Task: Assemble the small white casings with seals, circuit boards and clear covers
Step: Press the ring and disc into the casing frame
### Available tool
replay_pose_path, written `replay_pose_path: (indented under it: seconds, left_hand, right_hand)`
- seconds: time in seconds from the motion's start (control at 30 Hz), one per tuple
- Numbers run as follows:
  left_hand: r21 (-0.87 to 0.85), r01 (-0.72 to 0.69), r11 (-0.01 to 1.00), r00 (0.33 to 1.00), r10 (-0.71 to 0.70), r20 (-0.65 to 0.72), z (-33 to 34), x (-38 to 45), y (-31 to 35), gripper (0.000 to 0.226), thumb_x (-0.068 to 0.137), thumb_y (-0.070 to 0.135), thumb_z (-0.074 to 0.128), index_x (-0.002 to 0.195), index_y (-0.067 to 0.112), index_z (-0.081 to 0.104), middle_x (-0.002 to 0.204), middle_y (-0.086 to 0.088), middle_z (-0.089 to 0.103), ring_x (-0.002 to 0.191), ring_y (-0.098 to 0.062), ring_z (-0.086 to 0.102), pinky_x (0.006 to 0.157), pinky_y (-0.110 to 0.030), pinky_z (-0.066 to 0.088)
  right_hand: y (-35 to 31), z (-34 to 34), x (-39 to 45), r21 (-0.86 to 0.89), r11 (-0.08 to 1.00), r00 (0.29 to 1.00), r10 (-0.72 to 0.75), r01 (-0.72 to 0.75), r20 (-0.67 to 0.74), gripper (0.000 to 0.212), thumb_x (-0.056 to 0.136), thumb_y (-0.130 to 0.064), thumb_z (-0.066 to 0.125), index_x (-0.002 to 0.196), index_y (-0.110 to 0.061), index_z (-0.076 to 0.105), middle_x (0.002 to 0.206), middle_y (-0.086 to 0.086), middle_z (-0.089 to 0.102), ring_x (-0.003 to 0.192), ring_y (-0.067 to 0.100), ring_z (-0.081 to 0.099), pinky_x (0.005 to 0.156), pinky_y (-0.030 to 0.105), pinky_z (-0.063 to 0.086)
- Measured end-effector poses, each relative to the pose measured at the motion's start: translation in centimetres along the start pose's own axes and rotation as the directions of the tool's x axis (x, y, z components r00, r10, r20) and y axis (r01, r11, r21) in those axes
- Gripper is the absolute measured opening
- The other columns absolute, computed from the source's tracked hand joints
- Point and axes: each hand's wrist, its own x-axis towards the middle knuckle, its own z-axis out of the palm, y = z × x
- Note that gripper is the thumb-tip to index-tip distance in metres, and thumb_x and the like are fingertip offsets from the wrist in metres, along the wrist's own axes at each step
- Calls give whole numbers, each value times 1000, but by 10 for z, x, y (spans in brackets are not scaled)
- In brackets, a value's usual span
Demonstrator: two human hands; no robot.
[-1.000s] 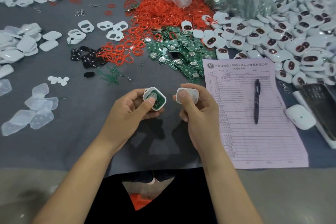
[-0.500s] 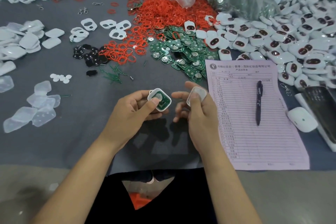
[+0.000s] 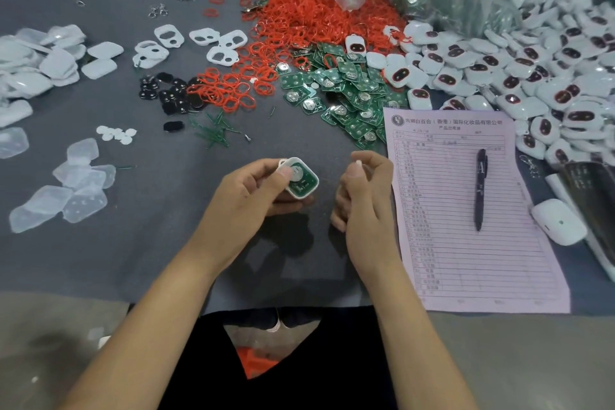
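Casing [image 3: 299,180] sits in the left hand [image 3: 248,196], held just above the grey table [image 3: 139,253], centre of view. Open side up; green circuit board [image 3: 302,185] seated inside, round silver coin cell visible at its upper-left end. Long axis runs diagonal, from upper-left down to lower-right; the small loop end points upper-left, toward the thumb side. Left thumb presses on the board's upper-left part, fingers curl underneath, so the casing is pinched between thumb and fingers.

Right hand [image 3: 364,200] is just beside it, not touching the casing. Fingers curled, thumb tip against the forefinger; a sliver of something pale shows at the pinch, can't tell what it is or whether the hand really holds a part.

Parts stock further back: red seals [image 3: 309,15] in a heap, green boards [image 3: 349,100] in a pile just right of them, clear covers [image 3: 71,190] scattered at left, finished white units [image 3: 532,76] piled at right. Pink form [image 3: 466,260] lies to the right of the hands with a black pen [image 3: 480,190] on it.
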Motion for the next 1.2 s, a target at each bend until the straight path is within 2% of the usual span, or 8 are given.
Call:
replay_pose_path:
  seconds: [0.13,0.3,0.4,0.53,0.67,0.93,1.03,1.2]
  left_hand:
    - [10,-2,1000,1000,2,-3,0,0,0,29,95,7,67,124,5,65,97,-8,78,90,-31,78,75,-24,61]
    - [10,0,1000,1000,0,15,0,0,1,29,95,5,67,124,6,66,99,-8,78,92,-33,78,77,-26,61]
    - [6,-18,1000,1000,18,8,-1,-1,-1,27,97,5,65,124,4,65,99,-7,78,92,-32,78,77,-26,61]
    - [-20,-54,998,998,53,-36,-1,-1,-6,25,99,2,64,123,3,63,99,-7,77,95,-33,77,82,-30,62]
    - [-36,-64,997,996,61,-67,-2,0,-7,26,99,2,63,125,5,61,111,-19,74,102,-35,76,84,-32,62]
    - [-60,-28,998,998,25,-57,0,1,-3,21,105,1,53,126,-1,48,119,-25,70,100,-31,77,84,-28,62]
    - [-82,-8,997,999,5,-35,-1,1,-2,20,108,1,46,128,-3,46,108,-14,77,100,-28,77,83,-26,61]
    - [-63,16,998,1000,-17,-15,-7,4,-5,14,109,5,45,120,6,53,101,-3,77,101,-18,75,87,-28,60]
  right_hand:
    - [2,-2,-1,7,1000,1000,16,-16,27,20,96,-28,41,116,-31,43,77,-15,46,57,5,40,51,21,36]
    - [4,2,-1,-286,955,990,-113,85,-84,31,97,-50,54,115,-24,55,93,-3,59,77,16,57,71,34,48]
    - [7,2,-3,-585,804,942,-269,104,-202,34,93,-44,73,119,-22,66,106,-11,67,97,4,57,75,13,42]
    - [8,2,-3,-823,567,968,-224,35,-113,45,85,-44,80,124,-26,68,116,-9,63,112,16,54,75,28,41]
    - [5,-14,-1,-779,620,992,-129,90,13,62,81,-41,85,134,-17,64,115,-5,50,99,4,51,83,14,38]
    - [2,-16,-3,-772,626,982,-188,111,-11,28,81,-24,84,107,-17,76,99,-3,57,81,-10,51,71,6,37]
    - [-2,-3,-2,-710,690,947,-303,140,-108,25,81,-27,79,105,-24,71,102,-6,58,84,-2,53,70,11,38]
    - [-4,17,5,-540,771,900,-432,337,-54,28,85,-17,76,112,-13,69,104,4,61,88,16,57,74,20,44]
